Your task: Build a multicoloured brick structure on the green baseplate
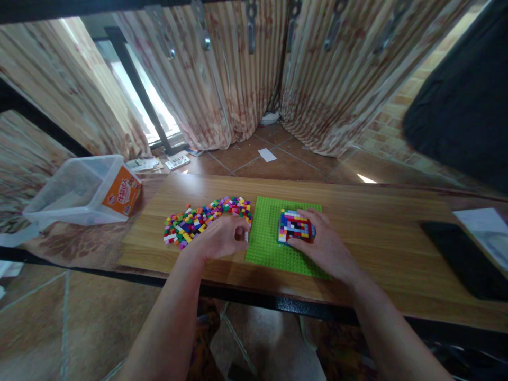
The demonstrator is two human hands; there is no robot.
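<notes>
My left hand (222, 238) is over the right end of a pile of loose toy bricks (198, 219), close to the left edge of a green baseplate (265, 233). Its thumb and forefinger are closed in a pinch on a small white brick (246, 237). On the baseplate sits a low block built of many-coloured bricks (291, 226), with a dark opening near its middle. My right hand (327, 246) grips this block from the right, thumb at the near side and fingers at the far side. The fingers hide part of its right end.
A clear plastic bin (75, 193) with an orange label stands at the left. A black phone-like slab (462, 259) and papers (486, 230) lie at the right of the wooden table (381, 227). Metal hooks (251, 26) hang above, before curtains (222, 90).
</notes>
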